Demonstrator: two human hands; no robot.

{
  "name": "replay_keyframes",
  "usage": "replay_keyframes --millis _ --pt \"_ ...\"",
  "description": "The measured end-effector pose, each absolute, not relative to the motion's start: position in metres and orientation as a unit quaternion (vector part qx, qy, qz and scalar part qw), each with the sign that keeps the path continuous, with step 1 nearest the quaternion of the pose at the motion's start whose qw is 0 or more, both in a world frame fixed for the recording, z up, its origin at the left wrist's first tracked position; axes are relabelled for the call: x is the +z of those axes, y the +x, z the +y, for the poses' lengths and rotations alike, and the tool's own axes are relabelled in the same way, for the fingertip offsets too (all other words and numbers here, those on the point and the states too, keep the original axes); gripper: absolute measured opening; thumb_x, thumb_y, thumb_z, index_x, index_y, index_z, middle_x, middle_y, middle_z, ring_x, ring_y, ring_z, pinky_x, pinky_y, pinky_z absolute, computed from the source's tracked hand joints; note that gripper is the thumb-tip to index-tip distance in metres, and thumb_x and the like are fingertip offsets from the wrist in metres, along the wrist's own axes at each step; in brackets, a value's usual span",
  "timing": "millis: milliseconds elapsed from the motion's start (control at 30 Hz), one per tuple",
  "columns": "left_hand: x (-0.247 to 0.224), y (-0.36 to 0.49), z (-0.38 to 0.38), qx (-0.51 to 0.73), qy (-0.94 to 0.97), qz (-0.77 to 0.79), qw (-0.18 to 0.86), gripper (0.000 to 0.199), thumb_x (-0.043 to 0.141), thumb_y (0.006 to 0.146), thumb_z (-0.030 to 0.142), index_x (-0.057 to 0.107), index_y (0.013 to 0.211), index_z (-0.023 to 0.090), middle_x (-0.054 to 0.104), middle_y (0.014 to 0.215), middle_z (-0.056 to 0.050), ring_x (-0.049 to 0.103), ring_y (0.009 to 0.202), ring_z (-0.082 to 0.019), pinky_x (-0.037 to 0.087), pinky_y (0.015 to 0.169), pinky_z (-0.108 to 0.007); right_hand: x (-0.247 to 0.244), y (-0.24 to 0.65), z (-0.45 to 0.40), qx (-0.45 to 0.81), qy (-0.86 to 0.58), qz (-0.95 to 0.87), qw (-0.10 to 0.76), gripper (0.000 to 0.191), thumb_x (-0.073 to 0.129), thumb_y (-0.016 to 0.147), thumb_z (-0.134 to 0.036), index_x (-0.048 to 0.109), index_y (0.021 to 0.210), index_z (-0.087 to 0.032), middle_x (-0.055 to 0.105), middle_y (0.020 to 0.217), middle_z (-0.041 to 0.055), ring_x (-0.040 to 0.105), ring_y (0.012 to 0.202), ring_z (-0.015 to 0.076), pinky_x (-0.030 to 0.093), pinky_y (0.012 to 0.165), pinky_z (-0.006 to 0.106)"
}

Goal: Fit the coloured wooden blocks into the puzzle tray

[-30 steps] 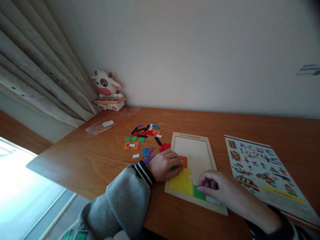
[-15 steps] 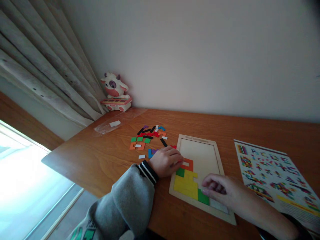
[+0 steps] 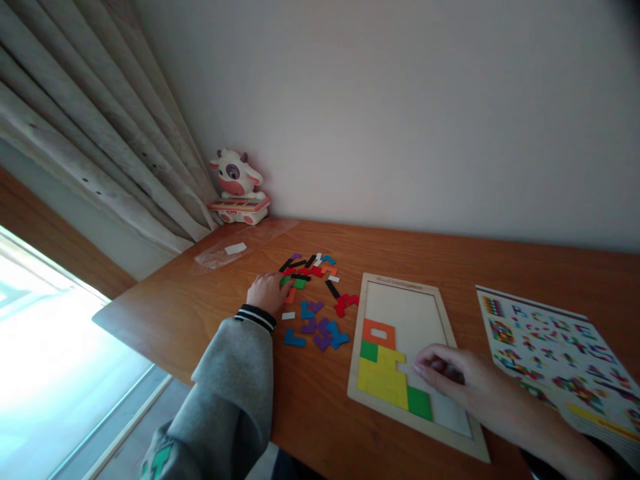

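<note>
Small flat green pieces (image 3: 299, 284) lay just beside the left hand (image 3: 267, 293), whose grip I could not tell. Under the curled right hand (image 3: 443, 371), possibly holding something hidden, lay the pale rectangular wooden tray (image 3: 407, 310).

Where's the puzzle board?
In the head view, the puzzle board lies right of centre on the table, between the loose pieces and the printed sheet, with the right hand over it.
</note>
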State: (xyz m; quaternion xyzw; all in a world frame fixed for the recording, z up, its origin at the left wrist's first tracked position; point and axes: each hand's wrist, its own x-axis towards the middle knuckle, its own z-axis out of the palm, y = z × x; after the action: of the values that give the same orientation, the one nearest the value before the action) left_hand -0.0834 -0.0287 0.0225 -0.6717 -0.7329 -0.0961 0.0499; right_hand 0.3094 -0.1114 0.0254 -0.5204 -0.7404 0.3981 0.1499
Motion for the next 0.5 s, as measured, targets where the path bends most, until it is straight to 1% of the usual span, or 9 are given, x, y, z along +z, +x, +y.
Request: replay_keyframes --millis 133,233,333,400,500 --pt "0.019 -0.074 -0.027 -0.106 -0.701 -0.704 0.038 0.028 0.054 0.096 0.041 0.074 0.104 0.025 0.073 0.113 -0.007 0.067 0.108 -0.027 0.05 0.094 -0.036 0.025 0.316 -0.106 0.371 -0.535 -0.74 0.17 0.037 0.052 0.09 -0.056 0.073 0.087 -0.026 0.074 0.078 0.0024 0.066 0.07 0.02 0.05 0.064 0.03" --pt "0.018 -0.071 -0.025 -0.12 -0.718 -0.685 0.024 0.024 0.057 0.094 0.038 0.074 0.104 0.025 0.074 0.111 -0.006 0.068 0.107 -0.026 0.051 0.094 -0.034 0.023 0.318 -0.1 0.344 -0.543 -0.739 0.2 0.035 0.052 0.091 -0.054 0.072 0.087 -0.025 0.074 0.079 0.0027 0.066 0.07 0.0201 0.05 0.065 0.031" --pt "0.017 -0.079 -0.022 -0.135 -0.734 -0.665 0.005 0.024 0.057 0.094 0.038 0.074 0.108 0.027 0.075 0.109 -0.004 0.069 0.105 -0.023 0.052 0.093 -0.032 0.023 0.306 -0.091 0.322 -0.542 -0.745 0.217 0.032 0.051 0.093 -0.049 0.071 0.095 -0.024 0.074 0.086 0.0036 0.068 0.076 0.0203 0.051 0.069 0.032" --pt "0.016 -0.091 -0.022 -0.158 -0.764 -0.626 -0.022 0.026 0.055 0.095 0.036 0.072 0.113 0.027 0.075 0.112 -0.003 0.069 0.105 -0.021 0.052 0.095 -0.031 0.025 0.289 -0.082 0.308 -0.528 -0.758 0.226 0.029 0.051 0.094 -0.045 0.07 0.099 -0.024 0.074 0.091 0.0042 0.068 0.078 0.0197 0.052 0.071 0.032" --pt "0.014 -0.115 -0.022 -0.214 -0.826 -0.515 -0.075 0.029 0.053 0.094 0.031 0.072 0.114 0.024 0.073 0.119 -0.004 0.066 0.112 -0.021 0.05 0.101 -0.033 0.031 0.25 -0.068 0.282 -0.478 -0.8 0.229 0.023 0.052 0.095 -0.036 0.07 0.099 -0.022 0.073 0.095 0.005 0.067 0.084 0.0188 0.052 0.076 0.031"
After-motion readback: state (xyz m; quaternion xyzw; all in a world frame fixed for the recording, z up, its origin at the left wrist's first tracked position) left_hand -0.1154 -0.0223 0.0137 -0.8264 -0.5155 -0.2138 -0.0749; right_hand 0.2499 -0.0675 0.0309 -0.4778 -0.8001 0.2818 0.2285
